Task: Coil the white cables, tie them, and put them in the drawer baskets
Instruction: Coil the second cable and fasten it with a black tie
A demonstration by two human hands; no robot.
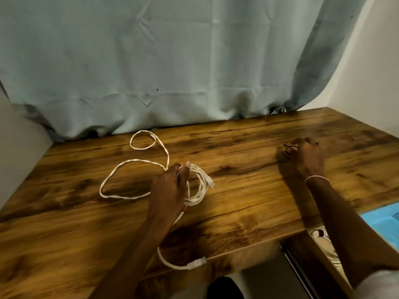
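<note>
Left grip [170,186] round white cable [202,189], right grip [308,156] on dark tie [288,147]

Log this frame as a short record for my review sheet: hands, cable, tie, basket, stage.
left hand: grips the gathered loops of the white cable on the table
right hand: pinches a small dark tie, apart from the cable
cable: loose length lies in open loops toward the curtain; one end hangs over the near edge
blue basket: at right, below the table edge
stage: coil unfinished, not tied
</note>
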